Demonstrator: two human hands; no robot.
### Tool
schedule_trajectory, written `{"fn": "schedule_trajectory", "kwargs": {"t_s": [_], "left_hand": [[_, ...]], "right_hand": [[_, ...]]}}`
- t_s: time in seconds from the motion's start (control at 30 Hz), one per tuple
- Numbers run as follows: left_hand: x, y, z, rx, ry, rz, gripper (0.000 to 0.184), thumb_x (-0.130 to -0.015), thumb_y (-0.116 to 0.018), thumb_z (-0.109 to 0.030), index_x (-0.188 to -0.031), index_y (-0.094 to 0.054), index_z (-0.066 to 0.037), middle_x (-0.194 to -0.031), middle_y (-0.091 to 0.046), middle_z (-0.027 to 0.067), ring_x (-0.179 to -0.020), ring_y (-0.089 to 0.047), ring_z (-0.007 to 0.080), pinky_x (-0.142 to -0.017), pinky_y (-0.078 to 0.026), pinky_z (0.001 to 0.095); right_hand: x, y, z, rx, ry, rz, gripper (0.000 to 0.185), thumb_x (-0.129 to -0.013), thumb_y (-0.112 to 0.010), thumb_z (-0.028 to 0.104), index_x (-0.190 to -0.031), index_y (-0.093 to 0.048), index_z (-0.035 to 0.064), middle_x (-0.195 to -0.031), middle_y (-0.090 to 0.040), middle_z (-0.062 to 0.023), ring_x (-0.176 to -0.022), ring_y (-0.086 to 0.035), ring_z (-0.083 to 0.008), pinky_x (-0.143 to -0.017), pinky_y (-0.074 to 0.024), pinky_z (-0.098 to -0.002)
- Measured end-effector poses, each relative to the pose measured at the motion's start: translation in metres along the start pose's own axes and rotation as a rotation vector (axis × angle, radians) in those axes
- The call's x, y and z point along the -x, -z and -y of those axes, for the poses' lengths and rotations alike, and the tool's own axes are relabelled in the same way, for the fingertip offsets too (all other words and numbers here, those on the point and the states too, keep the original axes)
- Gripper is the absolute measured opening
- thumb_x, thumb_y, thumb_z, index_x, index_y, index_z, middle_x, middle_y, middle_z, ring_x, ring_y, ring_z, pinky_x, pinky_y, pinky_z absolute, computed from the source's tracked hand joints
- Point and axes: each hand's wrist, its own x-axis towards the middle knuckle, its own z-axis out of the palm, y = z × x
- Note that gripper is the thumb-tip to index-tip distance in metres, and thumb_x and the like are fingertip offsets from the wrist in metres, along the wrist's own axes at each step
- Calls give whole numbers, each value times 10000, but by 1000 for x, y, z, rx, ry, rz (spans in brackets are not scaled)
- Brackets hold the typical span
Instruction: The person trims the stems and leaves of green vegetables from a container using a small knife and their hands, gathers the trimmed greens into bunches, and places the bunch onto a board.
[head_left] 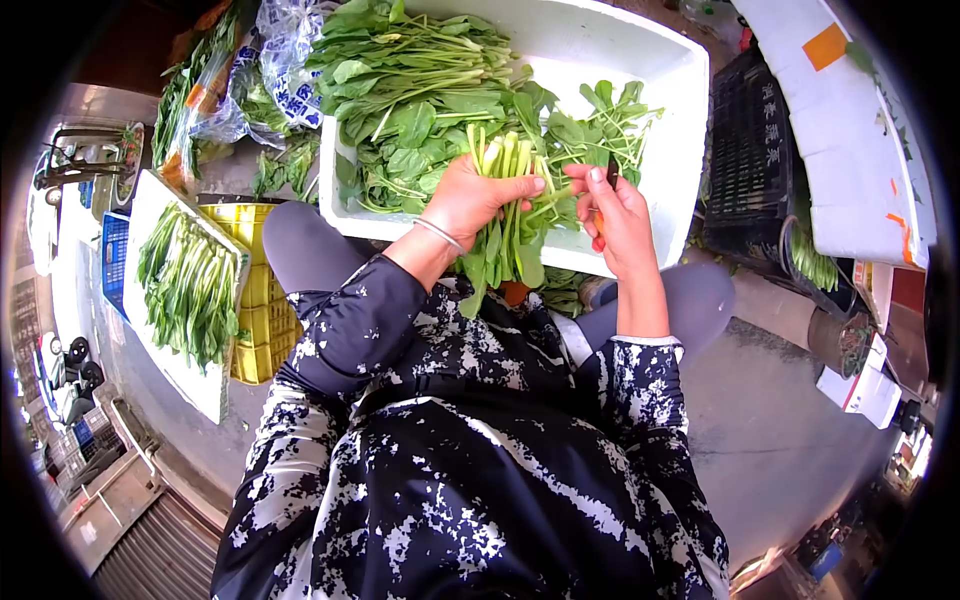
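Note:
A bunch of leafy greens (508,235) is gripped in my left hand (470,200), its pale cut stems pointing up and its leaves hanging down. Close beside it on the right, my right hand (620,220) is closed around a small knife (612,172) with a dark blade and an orange-red handle. The fingertips of my right hand are at a thin green stem by the bunch. Behind both hands is a white foam box (670,110), with a large heap of greens (415,80) on its left and loose sprigs (605,125) toward its right.
At left, bundled greens (190,285) lie on a white foam lid (225,385) beside yellow crates (262,335). Plastic bags (285,65) lie at the upper left. A black crate (745,150) and another white foam box (840,130) stand at right.

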Motion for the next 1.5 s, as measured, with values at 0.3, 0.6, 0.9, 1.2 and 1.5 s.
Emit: {"fn": "schedule_trajectory", "kwargs": {"t_s": [0.3,0.6,0.9,1.2,1.5], "left_hand": [[4,5,-7,-149,51,9,236,-684,-696,-6,-891,-584,-20,-774,-592,5,-653,-554,97,-612,-460,231],[3,9,-3,-217,-4,-1,214,-679,-696,10,-865,-594,-19,-752,-594,11,-619,-554,108,-585,-459,232],[5,8,-3,-208,32,70,222,-688,-684,4,-887,-589,-18,-761,-597,18,-615,-551,105,-562,-456,232],[4,12,-4,-171,40,134,218,-667,-691,6,-866,-604,-15,-773,-608,15,-643,-560,101,-590,-455,231],[12,8,-17,-149,79,178,250,-676,-683,12,-893,-561,-4,-789,-591,36,-656,-565,122,-587,-466,248]], "right_hand": [[-10,18,-11,356,233,24,108,-819,-596,91,-852,-601,-12,-726,-581,0,-621,-483,-51,-578,-413,-193],[-1,3,-7,616,304,65,173,-758,-661,172,-872,-635,44,-692,-582,-13,-594,-513,-71,-533,-430,-233],[10,4,0,282,92,103,452,-877,-515,347,-1208,-485,41,-735,-556,-28,-688,-517,-92,-582,-410,-239],[19,-10,5,164,135,351,439,-893,-513,266,-1249,-446,19,-773,-536,-9,-700,-489,-69,-650,-415,-206],[6,5,-12,140,13,217,388,-868,-557,257,-1201,-517,62,-762,-551,12,-668,-485,-51,-586,-409,-184]]}}
